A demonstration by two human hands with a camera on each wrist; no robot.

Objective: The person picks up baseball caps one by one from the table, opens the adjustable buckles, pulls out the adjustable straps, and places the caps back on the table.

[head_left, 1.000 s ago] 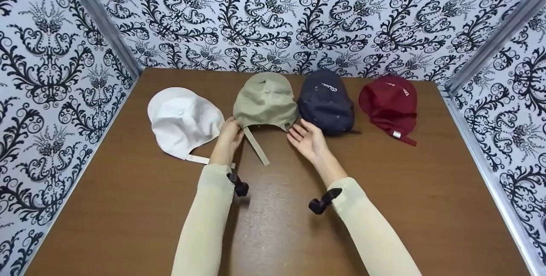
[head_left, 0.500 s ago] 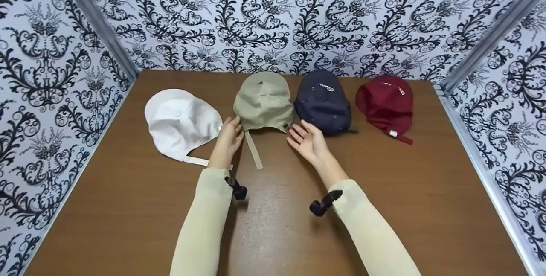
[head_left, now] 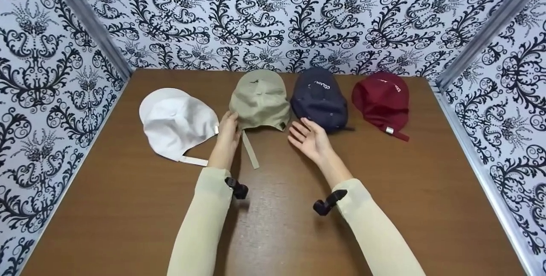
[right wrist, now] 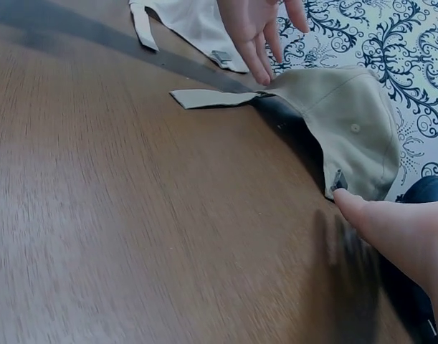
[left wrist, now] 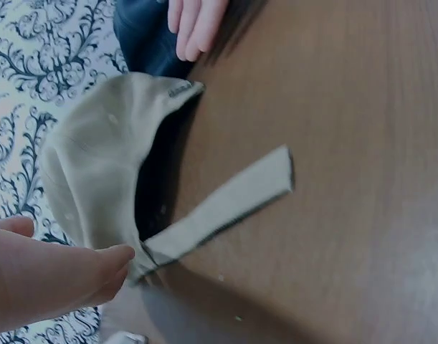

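An olive-green baseball cap [head_left: 259, 101] lies in the row's middle, its opening facing me and its loose strap [head_left: 251, 150] trailing onto the table. My left hand [head_left: 228, 133] is at its left rear edge, fingers extended along the side; in the left wrist view the thumb [left wrist: 118, 259] lies right at the strap's base. My right hand [head_left: 310, 139] is held palm inward with fingers spread, just off the cap's right rear corner. In the right wrist view its thumb [right wrist: 355, 204] overlaps the buckle corner. A navy cap [head_left: 320, 101] sits just beyond the right fingertips.
A white cap [head_left: 175, 122] lies on the left, close to my left hand, its strap partly behind the wrist. A dark red cap [head_left: 381, 101] lies at the right. The brown table [head_left: 273, 225] meets patterned walls [head_left: 264, 15] at the back and sides.
The olive cap has turned slightly and its strap end has swung left. My left fingers have slid a little forward along its side; my right hand now stands slightly farther from it.
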